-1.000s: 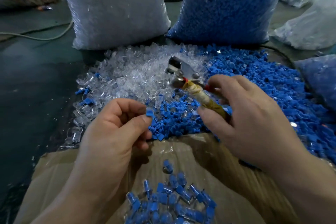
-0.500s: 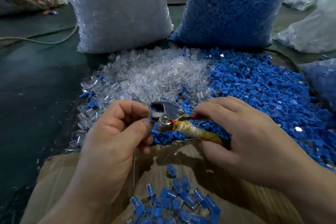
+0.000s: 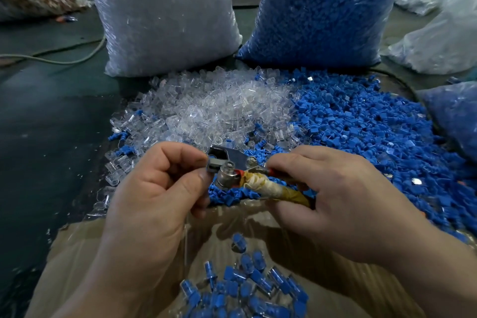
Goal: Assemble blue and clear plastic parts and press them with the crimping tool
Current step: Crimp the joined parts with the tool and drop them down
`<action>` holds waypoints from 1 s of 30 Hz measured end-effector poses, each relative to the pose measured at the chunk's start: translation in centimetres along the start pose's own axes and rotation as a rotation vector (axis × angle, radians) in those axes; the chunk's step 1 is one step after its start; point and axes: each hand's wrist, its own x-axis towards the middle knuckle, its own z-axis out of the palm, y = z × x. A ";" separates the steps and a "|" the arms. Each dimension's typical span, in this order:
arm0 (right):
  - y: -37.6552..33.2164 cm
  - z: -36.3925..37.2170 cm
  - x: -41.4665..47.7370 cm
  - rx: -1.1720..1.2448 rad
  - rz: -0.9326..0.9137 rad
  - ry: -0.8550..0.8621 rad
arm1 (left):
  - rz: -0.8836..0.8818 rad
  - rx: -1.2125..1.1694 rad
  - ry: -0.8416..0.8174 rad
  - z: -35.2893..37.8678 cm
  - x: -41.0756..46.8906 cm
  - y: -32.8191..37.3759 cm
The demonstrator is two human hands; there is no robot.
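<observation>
Head view: right hand (image 3: pixel 343 204) wraps the tape-bound, yellowed handle of the crimping tool (image 3: pixel 232 170), and left hand (image 3: pixel 154 196) pinches its polished steel head with curled thumb and forefinger; any part between them is hidden. The tool is held over the near edge of the blue parts heap (image 3: pixel 361 131), beside the glassy clear parts heap (image 3: pixel 219 111). Assembled pieces (image 3: pixel 245 289) lie below in the corrugated cardboard box (image 3: pixel 77 253).

the crimping tool (image 3: pixel 232 169) has come down onto the left hand (image 3: pixel 154 188)'s blue part (image 3: pixel 212 156).
</observation>
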 end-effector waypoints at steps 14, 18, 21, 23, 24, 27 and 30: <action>2.1 1.1 2.2 -0.288 0.250 0.022 | -0.234 0.253 -0.058 0.6 -0.1 -0.4; 1.8 1.1 2.0 -0.278 0.234 0.088 | -0.223 0.284 -0.047 0.9 -0.5 -0.2; -0.4 1.4 1.3 -0.141 0.085 0.233 | -0.178 0.350 -0.009 1.2 -0.7 -0.3; -2.0 2.1 1.1 -0.124 -0.057 0.218 | -0.134 0.364 0.018 1.4 -0.8 -0.3; -2.5 2.5 1.1 -0.130 -0.113 0.201 | -0.102 0.378 0.025 1.4 -0.9 -0.3; -2.7 2.9 1.1 -0.123 -0.148 0.204 | 0.035 0.484 0.001 1.5 -1.3 0.4; -2.6 2.7 1.0 -0.088 -0.130 0.215 | 0.097 0.470 -0.037 1.5 -1.6 1.0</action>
